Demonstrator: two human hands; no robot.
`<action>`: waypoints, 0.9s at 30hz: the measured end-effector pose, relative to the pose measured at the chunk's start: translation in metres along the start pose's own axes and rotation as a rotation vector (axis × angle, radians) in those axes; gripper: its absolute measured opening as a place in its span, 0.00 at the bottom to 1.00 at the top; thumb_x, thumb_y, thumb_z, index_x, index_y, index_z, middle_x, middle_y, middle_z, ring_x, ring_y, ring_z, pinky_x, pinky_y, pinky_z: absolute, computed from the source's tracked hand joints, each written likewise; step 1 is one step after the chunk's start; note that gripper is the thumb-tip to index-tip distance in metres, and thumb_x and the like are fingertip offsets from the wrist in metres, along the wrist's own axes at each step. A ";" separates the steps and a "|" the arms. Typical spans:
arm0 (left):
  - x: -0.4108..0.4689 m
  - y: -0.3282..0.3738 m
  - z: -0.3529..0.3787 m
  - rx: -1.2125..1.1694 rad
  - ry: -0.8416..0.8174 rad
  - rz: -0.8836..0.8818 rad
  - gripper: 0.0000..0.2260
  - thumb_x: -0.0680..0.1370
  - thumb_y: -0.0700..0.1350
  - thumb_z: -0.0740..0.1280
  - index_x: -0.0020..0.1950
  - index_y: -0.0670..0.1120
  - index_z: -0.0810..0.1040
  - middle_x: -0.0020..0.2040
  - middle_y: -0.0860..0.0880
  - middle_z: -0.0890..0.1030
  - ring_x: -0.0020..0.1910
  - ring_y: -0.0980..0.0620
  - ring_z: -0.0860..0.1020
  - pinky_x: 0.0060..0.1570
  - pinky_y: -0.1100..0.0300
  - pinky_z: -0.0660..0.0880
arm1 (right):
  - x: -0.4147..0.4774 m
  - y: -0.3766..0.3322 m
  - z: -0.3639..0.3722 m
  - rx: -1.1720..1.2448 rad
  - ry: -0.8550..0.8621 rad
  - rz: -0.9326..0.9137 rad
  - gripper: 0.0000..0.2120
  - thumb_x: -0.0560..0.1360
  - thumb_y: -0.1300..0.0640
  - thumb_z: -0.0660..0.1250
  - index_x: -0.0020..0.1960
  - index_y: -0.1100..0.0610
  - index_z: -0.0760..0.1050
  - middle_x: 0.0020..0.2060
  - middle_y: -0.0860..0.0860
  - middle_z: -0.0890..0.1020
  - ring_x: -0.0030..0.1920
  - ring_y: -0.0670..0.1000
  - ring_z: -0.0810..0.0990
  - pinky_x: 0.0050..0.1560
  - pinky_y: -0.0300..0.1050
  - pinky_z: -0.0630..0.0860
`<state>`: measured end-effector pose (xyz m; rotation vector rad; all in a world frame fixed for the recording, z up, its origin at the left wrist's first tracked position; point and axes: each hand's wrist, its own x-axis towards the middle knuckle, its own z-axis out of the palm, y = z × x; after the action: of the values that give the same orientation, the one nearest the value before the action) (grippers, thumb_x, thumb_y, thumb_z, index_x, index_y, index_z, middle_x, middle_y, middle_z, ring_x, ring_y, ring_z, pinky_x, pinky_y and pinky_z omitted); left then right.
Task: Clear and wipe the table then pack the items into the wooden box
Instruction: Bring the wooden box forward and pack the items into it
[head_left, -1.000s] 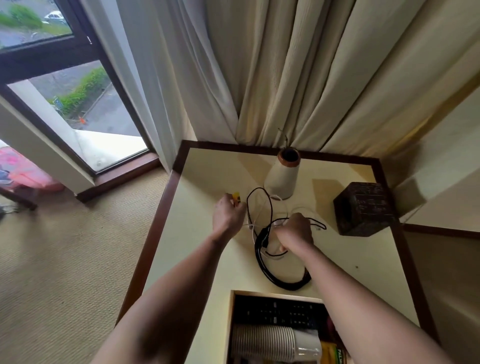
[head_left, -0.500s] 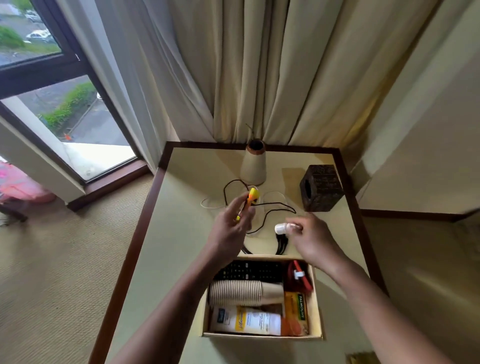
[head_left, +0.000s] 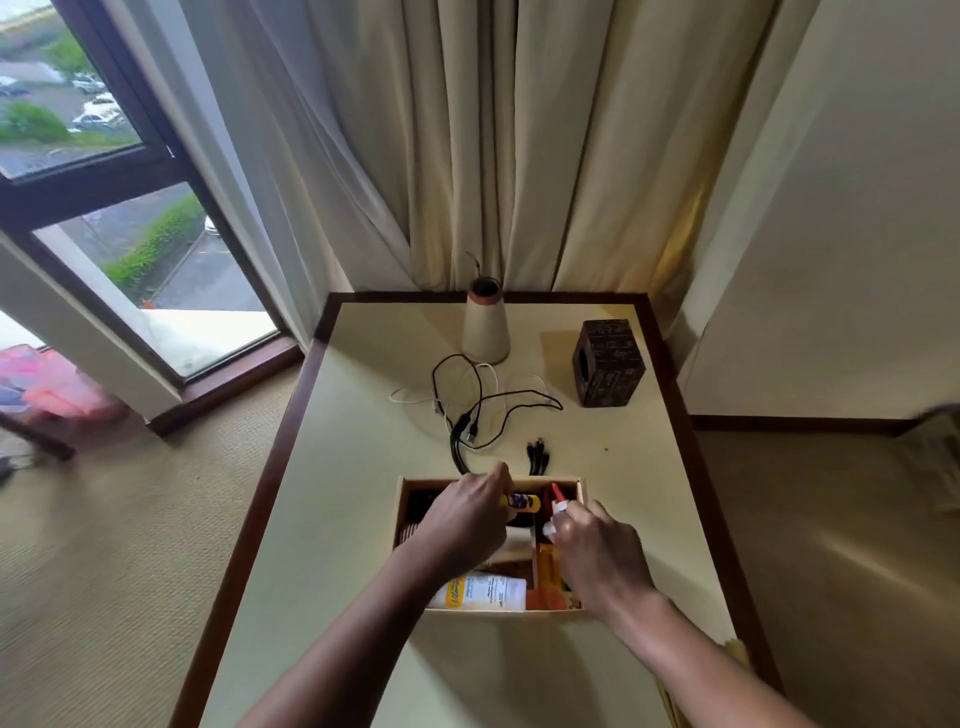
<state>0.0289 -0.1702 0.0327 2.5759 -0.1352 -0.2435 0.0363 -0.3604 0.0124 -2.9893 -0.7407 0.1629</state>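
One wooden box (head_left: 567, 479), left hand (head_left: 467, 522) — yellow stick (head_left: 523, 501), right hand (head_left: 597, 553) — white item (head_left: 551, 525)

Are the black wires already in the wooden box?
No, the black wires lie tangled on the table beyond the wooden box, near the cone-shaped vase.

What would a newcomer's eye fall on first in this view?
Both hands meet over the open wooden box at the table's near middle: the left hand grips a yellow tube, the right hand pinches a small white item. Just beyond the box, a tangle of black and white cables lies loose in front of a cone-shaped vase.
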 end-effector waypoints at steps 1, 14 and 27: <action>0.003 0.000 0.003 0.019 0.025 0.032 0.09 0.82 0.42 0.67 0.61 0.47 0.72 0.49 0.48 0.80 0.41 0.48 0.79 0.40 0.49 0.81 | 0.001 0.001 0.001 -0.038 0.020 -0.021 0.09 0.64 0.65 0.79 0.41 0.56 0.85 0.38 0.51 0.83 0.35 0.52 0.81 0.21 0.43 0.73; 0.037 -0.010 0.042 0.130 0.107 0.299 0.16 0.78 0.41 0.74 0.63 0.46 0.75 0.46 0.46 0.84 0.39 0.50 0.83 0.39 0.54 0.83 | 0.000 -0.007 0.007 -0.152 -0.010 -0.038 0.07 0.73 0.61 0.73 0.49 0.53 0.86 0.51 0.53 0.85 0.51 0.56 0.80 0.46 0.53 0.73; 0.036 -0.015 0.053 0.130 0.059 0.319 0.16 0.78 0.43 0.72 0.64 0.45 0.73 0.46 0.43 0.85 0.40 0.42 0.83 0.39 0.47 0.82 | 0.004 -0.001 0.020 -0.035 0.143 -0.025 0.05 0.66 0.61 0.78 0.36 0.53 0.85 0.34 0.50 0.86 0.44 0.57 0.83 0.43 0.54 0.73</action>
<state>0.0545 -0.1903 -0.0249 2.6373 -0.5499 -0.0399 0.0370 -0.3573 -0.0080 -2.9839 -0.7718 -0.0647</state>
